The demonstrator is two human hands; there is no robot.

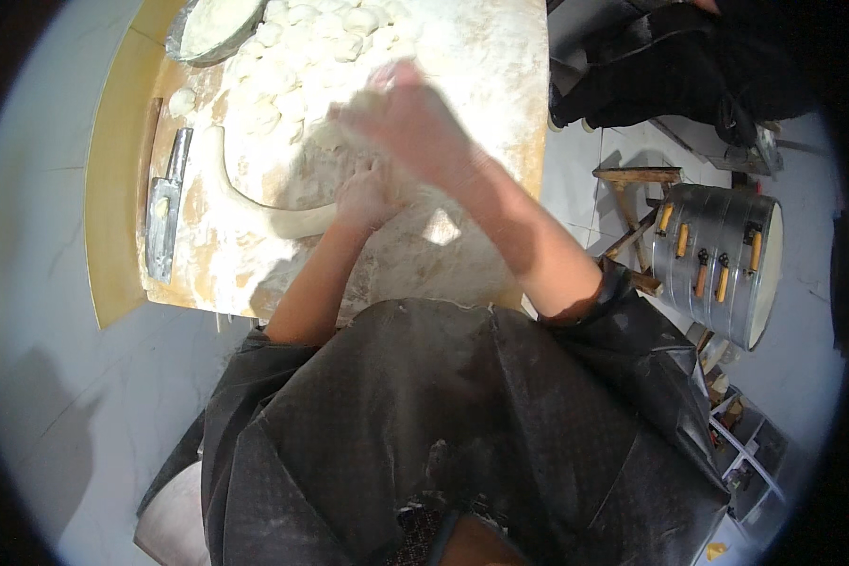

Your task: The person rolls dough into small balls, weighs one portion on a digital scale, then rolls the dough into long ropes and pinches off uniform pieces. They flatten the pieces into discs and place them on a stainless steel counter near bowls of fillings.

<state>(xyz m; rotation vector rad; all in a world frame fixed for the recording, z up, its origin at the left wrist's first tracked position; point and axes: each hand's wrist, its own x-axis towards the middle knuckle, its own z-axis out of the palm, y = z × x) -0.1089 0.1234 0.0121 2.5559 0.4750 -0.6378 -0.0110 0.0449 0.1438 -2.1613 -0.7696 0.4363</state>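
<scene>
A long rope of dough (pixel 255 209) curves over the floured wooden board (pixel 424 272). My left hand (pixel 366 194) is closed around its near right end. Above and to the right, my right hand (pixel 407 124) is raised over the board and blurred by motion. Something pale shows by its fingers, but I cannot tell whether it is held. Beyond both hands lie many small dough pieces (pixel 272 88), heaped and dusted with flour. One lone dough piece (pixel 182 102) rests near the board's left side.
A cleaver-like metal blade with a handle (pixel 163 226) lies along the board's left edge. A metal bowl of flour (pixel 216 32) stands at the far left. On the right are a ribbed metal drum (pixel 718 262), a wooden stand (pixel 637 177) and a person in dark clothing (pixel 651 71).
</scene>
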